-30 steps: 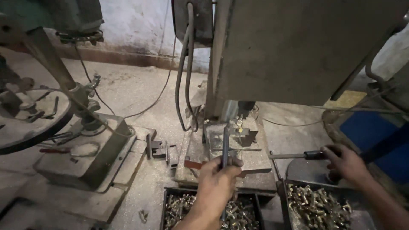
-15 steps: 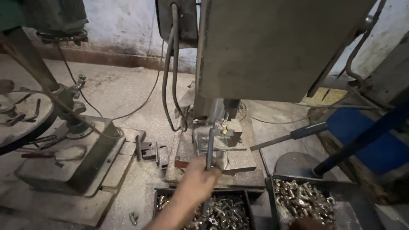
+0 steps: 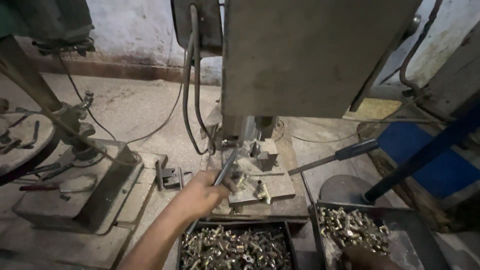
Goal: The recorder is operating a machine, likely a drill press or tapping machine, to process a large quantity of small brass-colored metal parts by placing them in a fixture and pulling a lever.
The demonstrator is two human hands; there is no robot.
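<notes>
The floor [image 3: 135, 107] is bare, dusty concrete, meeting a stained whitewashed wall [image 3: 130, 30] at the back. A grey drill press [image 3: 305, 55] stands at centre, with black cables [image 3: 192, 90] hanging down its left side. Its work plate [image 3: 272, 185] is coated in metal dust and carries a small clamp block [image 3: 265, 155] and one brass fitting [image 3: 261, 190]. A second machine base [image 3: 75, 190] sits to the left. A blue panel [image 3: 425, 160] lies at right, crossed by a dark bar. No labels or signs can be made out. In front of the plate, a dark tray [image 3: 235, 247] holds a heap of small brass fittings; a second tray [image 3: 350, 230] to its right holds more. The left hand [image 3: 200, 195] reaches forward from the lower edge, its grip closed around a slim metal rod [image 3: 225, 170] that slants up toward the clamp block. The right hand [image 3: 367, 257] is only partly visible at the bottom edge, over the right tray; whether its grip is spread or closed cannot be told. A feed lever [image 3: 340, 155] juts out to the right, untouched.
</notes>
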